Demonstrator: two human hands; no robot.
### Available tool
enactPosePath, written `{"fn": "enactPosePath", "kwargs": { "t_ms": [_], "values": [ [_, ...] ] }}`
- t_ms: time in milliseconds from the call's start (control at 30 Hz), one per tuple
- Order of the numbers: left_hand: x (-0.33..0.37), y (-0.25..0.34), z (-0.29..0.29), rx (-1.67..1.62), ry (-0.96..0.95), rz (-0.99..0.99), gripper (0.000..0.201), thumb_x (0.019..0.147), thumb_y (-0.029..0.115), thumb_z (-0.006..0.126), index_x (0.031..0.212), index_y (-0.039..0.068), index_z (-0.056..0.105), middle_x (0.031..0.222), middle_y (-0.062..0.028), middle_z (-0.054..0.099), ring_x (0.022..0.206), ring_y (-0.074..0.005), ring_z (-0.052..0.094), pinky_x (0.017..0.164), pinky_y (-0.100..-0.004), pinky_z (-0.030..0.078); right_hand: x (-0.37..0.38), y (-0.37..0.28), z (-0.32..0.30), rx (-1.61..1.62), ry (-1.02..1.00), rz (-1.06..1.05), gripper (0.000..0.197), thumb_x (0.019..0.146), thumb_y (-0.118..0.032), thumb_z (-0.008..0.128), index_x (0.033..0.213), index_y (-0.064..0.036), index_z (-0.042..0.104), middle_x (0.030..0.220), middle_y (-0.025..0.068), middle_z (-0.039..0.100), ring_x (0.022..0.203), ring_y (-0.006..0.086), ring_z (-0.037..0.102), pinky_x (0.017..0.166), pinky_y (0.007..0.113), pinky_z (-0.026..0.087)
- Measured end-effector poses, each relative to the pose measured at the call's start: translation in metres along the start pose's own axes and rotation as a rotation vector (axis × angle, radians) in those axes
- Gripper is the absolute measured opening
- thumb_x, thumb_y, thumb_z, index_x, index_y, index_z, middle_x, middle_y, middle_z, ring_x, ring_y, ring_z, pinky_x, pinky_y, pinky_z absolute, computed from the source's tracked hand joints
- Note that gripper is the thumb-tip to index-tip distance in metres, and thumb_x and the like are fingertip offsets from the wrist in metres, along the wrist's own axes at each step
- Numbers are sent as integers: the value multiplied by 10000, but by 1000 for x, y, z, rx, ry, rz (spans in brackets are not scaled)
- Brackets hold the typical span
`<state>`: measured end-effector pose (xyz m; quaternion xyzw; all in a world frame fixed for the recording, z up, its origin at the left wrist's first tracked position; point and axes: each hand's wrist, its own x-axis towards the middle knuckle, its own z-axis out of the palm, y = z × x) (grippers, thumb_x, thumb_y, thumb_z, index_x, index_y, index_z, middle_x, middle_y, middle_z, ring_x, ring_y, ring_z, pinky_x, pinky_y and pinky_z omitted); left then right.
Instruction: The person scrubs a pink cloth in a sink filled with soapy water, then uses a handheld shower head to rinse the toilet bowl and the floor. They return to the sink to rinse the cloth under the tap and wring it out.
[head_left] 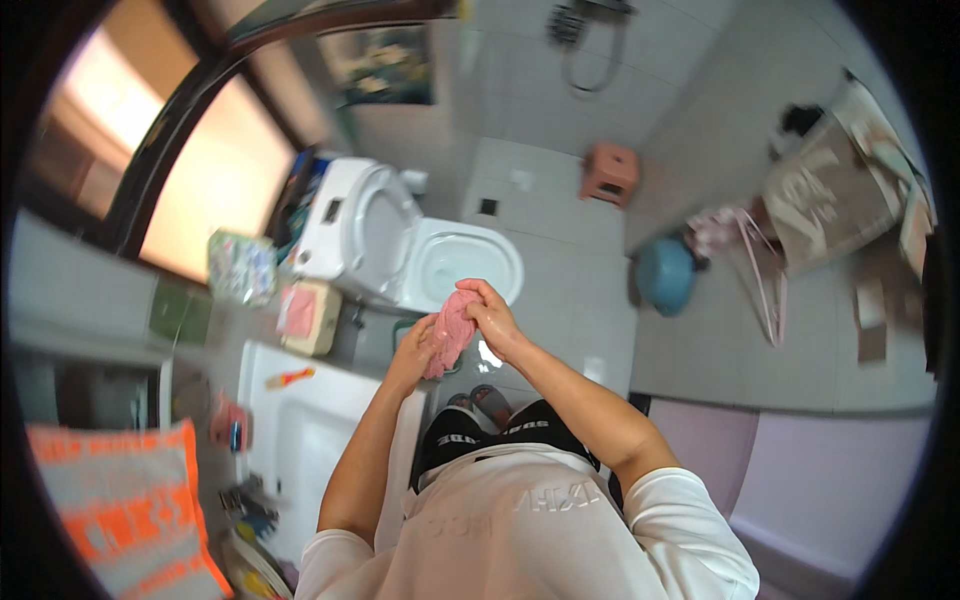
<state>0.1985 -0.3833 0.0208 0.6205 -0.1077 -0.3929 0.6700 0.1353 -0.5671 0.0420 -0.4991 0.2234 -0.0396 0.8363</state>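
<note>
A crumpled pink cloth (453,338), wet-looking, is bunched between my two hands in the middle of the head view. My left hand (412,355) grips its lower left side, while my right hand (494,318) has its fingers wrapped round the upper right side. Both are in the air, just on the near side of the white toilet (508,262), whose lid stands raised. Below my hands, a green container (403,338) is partly hidden, and wet patches shine on the floor tiles.
To my left is a white washbasin (345,400) with an orange-handled brush (290,378) on it. A cream box (318,318) stands behind its rim. Farther off is a pink stool (610,174); a blue basin (668,277), pink hanger (765,290) and towel (828,195) are at right.
</note>
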Motion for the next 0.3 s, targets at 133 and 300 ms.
{"fn": "enactPosePath", "kwargs": {
  "t_ms": [133,300],
  "values": [
    [50,13,66,50,-309,-306,286,978,169,615,1190,-20,644,1044,-66,691,806,-120,652,707,-271,531,-49,-19,-68,54,292,-235,478,837,31,498,1310,-36,528,1090,63,613,926,128,575,800,260,473],
    [70,12,179,200,-540,-186,296,943,157,652,1201,13,659,961,-63,703,753,-111,651,602,-224,500,-144,-50,-122,252,528,-250,448,905,-100,551,1352,-103,526,1270,79,536,1105,184,556,926,334,490]
  ]
}}
